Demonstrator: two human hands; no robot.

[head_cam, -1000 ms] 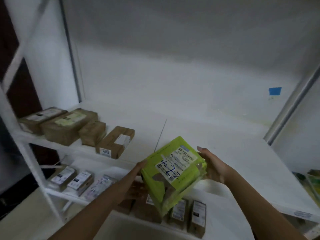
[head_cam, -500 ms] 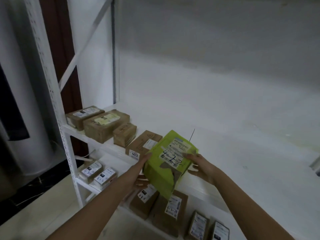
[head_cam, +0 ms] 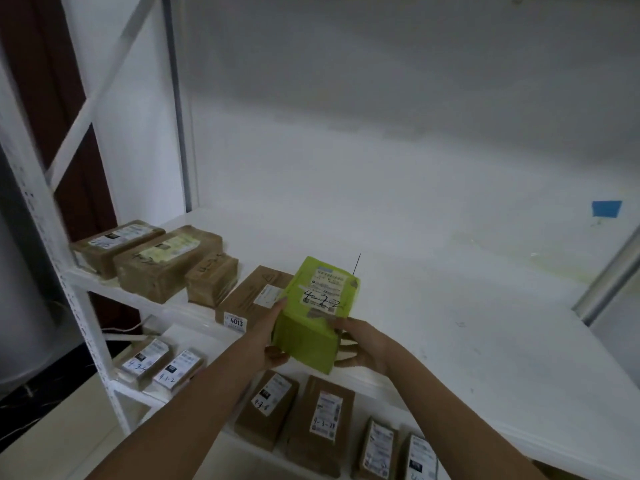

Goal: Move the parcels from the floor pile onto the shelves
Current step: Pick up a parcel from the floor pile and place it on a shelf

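Note:
A lime-green parcel [head_cam: 313, 315] with a white label marked "4-2-2" is held at the front edge of the white upper shelf [head_cam: 450, 323]. My left hand [head_cam: 268, 332] grips its left side and underside. My right hand [head_cam: 363, 344] holds its right lower side. The parcel is tilted, its label facing up, right beside a brown box tagged "4013" [head_cam: 251, 301]. Whether it rests on the shelf is unclear.
Brown parcels [head_cam: 166, 258] line the upper shelf's left end. More labelled boxes [head_cam: 320, 424] sit on the lower shelf [head_cam: 138, 393]. A white rack post [head_cam: 79, 296] stands at left, a metal post [head_cam: 609, 275] at right. Blue tape [head_cam: 606, 208] marks the wall.
The view has swung and the green parcel has moved forward and left, to the shelf beside the "4013" box. Both hands still hold it.

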